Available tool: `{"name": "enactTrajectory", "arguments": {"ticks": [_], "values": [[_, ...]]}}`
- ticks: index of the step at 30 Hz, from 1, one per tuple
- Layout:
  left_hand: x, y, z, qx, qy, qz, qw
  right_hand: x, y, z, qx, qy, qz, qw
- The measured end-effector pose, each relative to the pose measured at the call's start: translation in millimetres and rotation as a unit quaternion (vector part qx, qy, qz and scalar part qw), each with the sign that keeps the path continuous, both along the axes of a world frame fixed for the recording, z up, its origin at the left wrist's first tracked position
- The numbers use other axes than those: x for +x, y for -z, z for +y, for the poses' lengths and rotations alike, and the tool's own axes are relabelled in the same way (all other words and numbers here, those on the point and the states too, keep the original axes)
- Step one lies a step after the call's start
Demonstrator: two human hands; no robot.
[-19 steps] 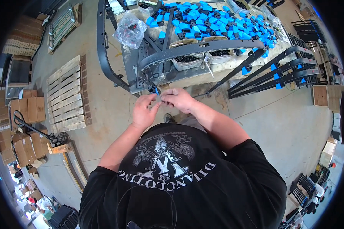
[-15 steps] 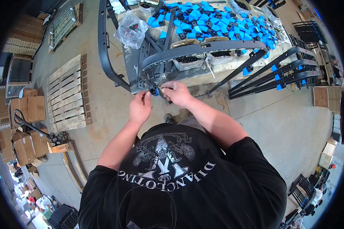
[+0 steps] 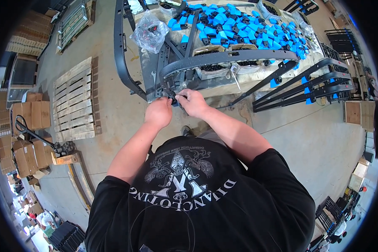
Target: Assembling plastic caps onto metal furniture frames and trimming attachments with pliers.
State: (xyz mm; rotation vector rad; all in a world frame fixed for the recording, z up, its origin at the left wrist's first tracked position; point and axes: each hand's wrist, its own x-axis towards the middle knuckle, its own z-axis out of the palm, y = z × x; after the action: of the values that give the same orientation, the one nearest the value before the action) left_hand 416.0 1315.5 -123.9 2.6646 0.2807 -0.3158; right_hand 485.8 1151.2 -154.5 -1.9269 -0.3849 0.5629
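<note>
A curved black metal frame (image 3: 256, 55) lies across the near edge of the workbench, its near end hanging between my hands. A small dark fitting (image 3: 174, 99) sits at that end. My left hand (image 3: 159, 112) is closed, thumb and fingertips against the left side of the fitting. My right hand (image 3: 192, 103) is also closed, fingers pinched together on the fitting's right side. Whatever is between the fingertips of either hand is too small and covered to make out.
Many blue-and-black plastic pieces (image 3: 239, 27) are heaped on the bench behind open boxes of small black parts (image 3: 209, 72). A clear plastic bag (image 3: 150, 35) lies at the left. More black frames (image 3: 319, 84) lean at right. A wooden pallet (image 3: 74, 101) and a pallet jack (image 3: 67, 158) stand left.
My left hand has moved right and slightly up, now meeting the fitting. My right hand stays beside it, with its fingers drawn closer in. The whole view has shifted slightly.
</note>
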Motion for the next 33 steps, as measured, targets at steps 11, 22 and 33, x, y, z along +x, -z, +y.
{"name": "enactTrajectory", "arguments": {"ticks": [11,22,33], "values": [[2.1,-4.1,-3.1,-0.003,-0.002,0.023,1.000,13.5,-5.8,5.5,-0.108,-0.047,0.048,0.992],[3.7,-7.5,-3.4,-0.005,0.001,0.021,1.000,6.9,18.1,10.3,-0.027,0.003,0.106,0.994],[4.7,1.3,-2.4,0.007,0.011,0.009,1.000,2.2,27.5,15.0,0.020,0.049,0.022,0.998]]}}
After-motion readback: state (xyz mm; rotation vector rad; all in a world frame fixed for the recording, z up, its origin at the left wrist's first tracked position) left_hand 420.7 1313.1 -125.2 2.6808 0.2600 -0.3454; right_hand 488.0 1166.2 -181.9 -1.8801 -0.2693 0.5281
